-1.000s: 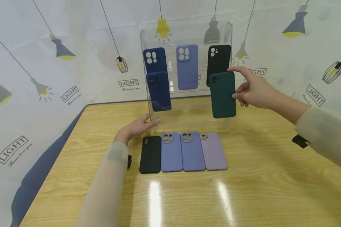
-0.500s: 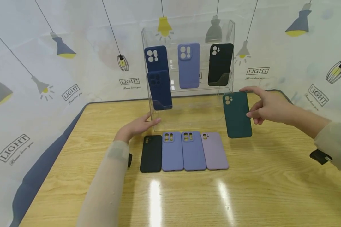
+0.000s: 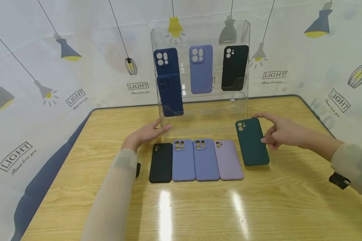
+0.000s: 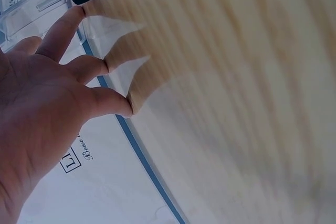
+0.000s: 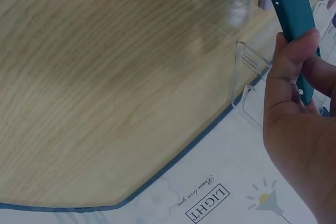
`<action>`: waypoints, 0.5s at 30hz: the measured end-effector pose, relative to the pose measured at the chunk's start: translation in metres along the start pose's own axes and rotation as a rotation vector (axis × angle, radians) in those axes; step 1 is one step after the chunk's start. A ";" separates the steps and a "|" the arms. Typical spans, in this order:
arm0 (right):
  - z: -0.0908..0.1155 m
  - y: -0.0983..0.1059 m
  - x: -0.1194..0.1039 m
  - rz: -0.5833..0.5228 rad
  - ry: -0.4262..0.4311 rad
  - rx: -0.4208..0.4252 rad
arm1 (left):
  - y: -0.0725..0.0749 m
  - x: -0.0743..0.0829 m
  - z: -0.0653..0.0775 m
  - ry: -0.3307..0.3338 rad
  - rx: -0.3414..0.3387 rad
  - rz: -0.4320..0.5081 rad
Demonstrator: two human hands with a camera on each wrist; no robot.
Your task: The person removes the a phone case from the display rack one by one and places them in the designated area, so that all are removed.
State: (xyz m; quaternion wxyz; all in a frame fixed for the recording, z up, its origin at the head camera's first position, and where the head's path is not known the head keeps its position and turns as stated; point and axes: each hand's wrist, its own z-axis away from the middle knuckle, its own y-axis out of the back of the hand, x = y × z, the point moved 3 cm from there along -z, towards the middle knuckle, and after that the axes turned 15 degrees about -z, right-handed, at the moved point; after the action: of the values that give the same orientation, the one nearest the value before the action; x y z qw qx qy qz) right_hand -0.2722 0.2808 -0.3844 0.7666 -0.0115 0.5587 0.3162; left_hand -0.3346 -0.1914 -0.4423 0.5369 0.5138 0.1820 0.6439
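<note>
My right hand (image 3: 285,132) pinches a dark green phone case (image 3: 253,144) by its right side, between thumb and fingers. The case tilts low over the table, right of the pink case. In the right wrist view the thumb lies along the green case (image 5: 294,3). My left hand (image 3: 146,134) rests at the lower left corner of a clear display rack (image 3: 203,122), thumb stretched along its front. Spread fingers (image 4: 110,100) of that hand touch the tabletop in the left wrist view.
Two navy cases (image 3: 170,95), a lavender case (image 3: 201,73) and a black case (image 3: 233,70) stand in the rack. Before it lie a black case (image 3: 161,164), two lavender cases (image 3: 184,164) and a pink case (image 3: 229,164), side by side on the wooden table (image 3: 108,201).
My right hand has brought the green case from in front of the rack's right side down and slightly right, toward the table. The left hand stays at the rack's corner.
</note>
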 end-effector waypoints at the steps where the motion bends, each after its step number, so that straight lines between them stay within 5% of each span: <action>1: 0.000 -0.001 0.002 -0.013 -0.008 -0.008 | 0.000 0.000 0.000 0.000 -0.001 0.003; 15: 0.002 -0.011 0.026 -0.096 -0.125 -0.118 | 0.000 0.001 0.000 0.002 -0.005 0.008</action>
State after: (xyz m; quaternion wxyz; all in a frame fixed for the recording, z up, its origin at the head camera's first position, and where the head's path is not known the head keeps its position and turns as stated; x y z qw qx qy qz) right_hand -0.2607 0.2853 -0.4096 0.8122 -0.0638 0.4890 0.3117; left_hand -0.3350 -0.1905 -0.4416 0.5354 0.5126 0.1790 0.6469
